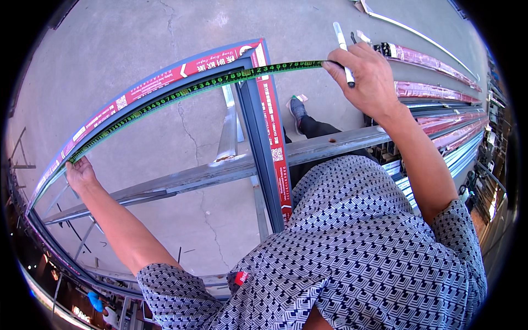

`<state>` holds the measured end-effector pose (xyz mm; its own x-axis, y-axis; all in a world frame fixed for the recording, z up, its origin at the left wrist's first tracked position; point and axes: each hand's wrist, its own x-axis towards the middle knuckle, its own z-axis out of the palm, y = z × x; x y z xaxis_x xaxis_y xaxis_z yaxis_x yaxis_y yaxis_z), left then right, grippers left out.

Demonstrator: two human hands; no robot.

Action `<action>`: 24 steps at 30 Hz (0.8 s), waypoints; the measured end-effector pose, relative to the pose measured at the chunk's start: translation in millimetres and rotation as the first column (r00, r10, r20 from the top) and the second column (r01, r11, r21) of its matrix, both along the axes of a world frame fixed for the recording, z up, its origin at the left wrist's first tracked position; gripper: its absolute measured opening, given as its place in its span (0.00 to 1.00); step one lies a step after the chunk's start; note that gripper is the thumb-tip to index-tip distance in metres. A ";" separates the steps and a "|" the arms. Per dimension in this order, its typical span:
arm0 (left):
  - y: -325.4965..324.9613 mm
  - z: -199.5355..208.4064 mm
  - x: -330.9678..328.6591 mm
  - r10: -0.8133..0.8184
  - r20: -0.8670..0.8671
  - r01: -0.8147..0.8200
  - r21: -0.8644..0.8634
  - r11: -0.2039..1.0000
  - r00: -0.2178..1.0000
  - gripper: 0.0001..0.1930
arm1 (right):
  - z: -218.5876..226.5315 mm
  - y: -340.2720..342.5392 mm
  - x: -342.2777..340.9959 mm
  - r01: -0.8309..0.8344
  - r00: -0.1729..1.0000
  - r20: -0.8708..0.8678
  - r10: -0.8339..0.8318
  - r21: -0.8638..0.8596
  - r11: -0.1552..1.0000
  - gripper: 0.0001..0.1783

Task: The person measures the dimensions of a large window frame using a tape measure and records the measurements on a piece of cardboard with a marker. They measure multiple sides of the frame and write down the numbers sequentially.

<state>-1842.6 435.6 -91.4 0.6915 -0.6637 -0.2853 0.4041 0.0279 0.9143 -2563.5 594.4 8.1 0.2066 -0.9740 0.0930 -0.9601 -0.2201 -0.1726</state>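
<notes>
A black tape-measure blade with green edges (190, 91) stretches along the far side of a dark grey metal frame (254, 137) covered partly by red printed protective film (270, 118). At the frame's left, my left hand (81, 173) is closed on the tape, its fingertips partly hidden by the blade. Past the frame's right corner, my right hand (366, 77) pinches the other visible end of the tape between thumb and fingers. The same hand also holds a white marker pen (340, 38), its dark tip pointing toward me. No tape case shows clearly.
The frame rests on a metal support beam (198, 175) crossing in front of me. Stacks of long profiles (434, 91), some wrapped in reddish film, lie on the right. A thin pale strip (421, 37) lies on the cracked concrete floor (165, 30). Another person (109, 316) is at lower left.
</notes>
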 end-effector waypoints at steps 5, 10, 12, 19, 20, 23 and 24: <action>0.3 -1.4 1.8 -0.004 0.007 0.004 0.008 1.000 1.000 0.17 | 0.0 0.8 -0.3 -0.002 1.000 -0.003 0.002 -0.001 1.000 0.08; 0.1 -3.6 8.1 -0.010 0.005 0.010 0.009 1.000 1.000 0.17 | -0.6 1.0 -0.4 -0.001 1.000 -0.009 0.001 -0.004 1.000 0.08; -0.3 -3.2 5.9 -0.012 0.014 0.012 0.012 1.000 1.000 0.17 | -0.3 1.1 -0.2 0.001 1.000 -0.012 -0.001 -0.001 1.000 0.08; -0.2 -1.9 -0.1 -0.014 0.016 0.014 0.000 1.000 1.000 0.17 | -0.4 1.0 0.0 0.000 1.000 -0.023 0.000 -0.001 1.000 0.09; 0.1 -1.8 0.7 -0.012 0.016 0.012 0.002 1.000 1.000 0.17 | -0.5 0.8 -0.1 -0.001 1.000 -0.021 0.001 -0.001 1.000 0.09; 0.0 -1.5 2.7 -0.016 0.018 0.015 0.005 1.000 1.000 0.18 | -0.5 1.1 -0.6 -0.003 1.000 -0.023 0.003 0.000 1.000 0.09; -0.2 -1.7 3.1 -0.022 0.021 0.022 0.004 1.000 1.000 0.18 | -0.4 1.5 -0.7 -0.002 1.000 -0.030 0.002 0.000 1.000 0.09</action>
